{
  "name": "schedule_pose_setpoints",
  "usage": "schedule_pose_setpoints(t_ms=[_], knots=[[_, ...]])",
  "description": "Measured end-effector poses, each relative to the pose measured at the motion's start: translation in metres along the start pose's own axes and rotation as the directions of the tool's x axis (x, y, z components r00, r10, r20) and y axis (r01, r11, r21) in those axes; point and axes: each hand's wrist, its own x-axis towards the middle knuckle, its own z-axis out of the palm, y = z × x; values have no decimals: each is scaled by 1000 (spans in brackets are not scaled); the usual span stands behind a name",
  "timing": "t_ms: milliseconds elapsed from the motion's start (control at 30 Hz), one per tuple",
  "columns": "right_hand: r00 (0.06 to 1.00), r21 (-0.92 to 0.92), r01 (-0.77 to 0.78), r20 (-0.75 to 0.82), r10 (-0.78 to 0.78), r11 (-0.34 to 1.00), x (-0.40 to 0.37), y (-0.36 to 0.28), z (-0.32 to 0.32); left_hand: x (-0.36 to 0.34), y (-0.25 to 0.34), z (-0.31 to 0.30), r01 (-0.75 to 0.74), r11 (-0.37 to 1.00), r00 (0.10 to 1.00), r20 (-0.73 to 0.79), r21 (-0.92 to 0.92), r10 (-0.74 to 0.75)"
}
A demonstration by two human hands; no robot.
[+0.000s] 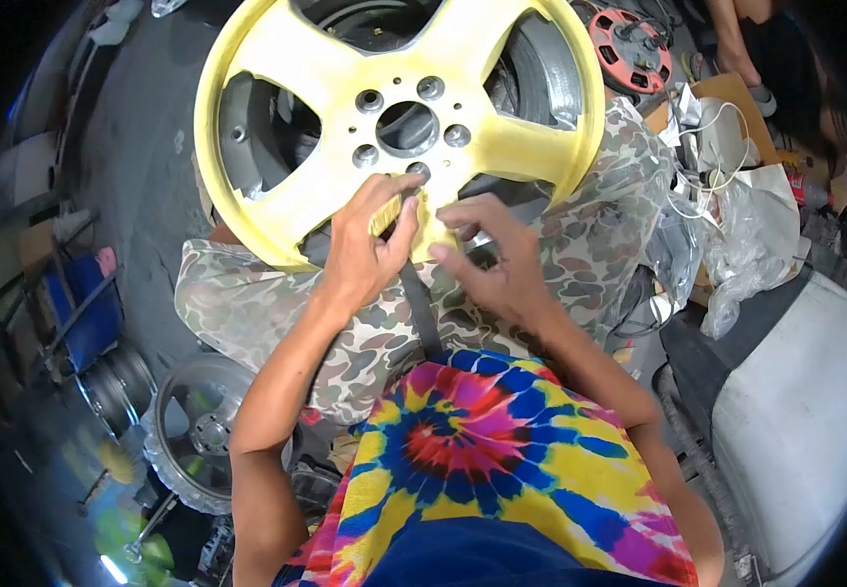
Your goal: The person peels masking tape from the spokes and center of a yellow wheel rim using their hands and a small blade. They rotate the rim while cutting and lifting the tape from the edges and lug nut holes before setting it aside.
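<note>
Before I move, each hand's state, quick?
Left hand: partly curled at the lower spoke of the yellow five-spoke wheel; can't tell whether it grips anything.
Right hand: curled beside that spoke; hold also unclear.

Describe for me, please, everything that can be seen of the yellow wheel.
The wheel looks like metal with a matt, pale yellow coating; grey shows inside, behind the spokes. Five broad spokes meet at a hub with a large central hole, ringed by five bolt holes. Its face is turned to the camera, beside the camouflage trousers, and its top edge is cut off by the picture. The left hand touches the lowest spoke; the right hand is at the same spoke, contact unclear.
</note>
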Motion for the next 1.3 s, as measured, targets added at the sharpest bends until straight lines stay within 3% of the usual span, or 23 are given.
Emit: schedule_pose_setpoints(t_ms=[100,167,200,333,433,500,600,833,1133,1233,1300], knots=[[993,-79,-95,-71,90,992,-7,22,-25,15,6,7,7,996,998,66,-84,-1],[979,-125,-156,-148,137,980,-5,38,-35,29,4,9,122,983,988,111,-137,-108],[972,-95,-184,-167,166,978,-4,38,-34,33,-1,10,86,988,991,111,-126,-72],[967,-86,-216,-161,200,973,-5,38,-30,36,-7,11,128,989,983,142,-76,-117],[985,-172,-135,-129,114,976,-2,42,-33,37,-6,14,143,987,980,148,-77,-131],[989,-189,-70,-142,44,979,-1,44,-33,36,-3,13,76,997,990,125,-32,-71],[988,-186,-128,-108,109,974,0,42,-35,38,-9,18,-20,998,994,106,-58,26],[990,-185,-88,-123,66,979,-1,44,-33,38,-10,25,-67,998,995,77,-12,68],[990,-203,-141,-57,132,969,-2,41,-34,29,-8,44,-134,986,987,-75,103,142],[990,-207,-143,-47,136,968,-3,45,-34,27,-7,54,-55,997,986,-156,53,63],[990,-193,-141,-51,133,971,-3,46,-33,25,-3,60,311,892,919,-137,-327,-370]])
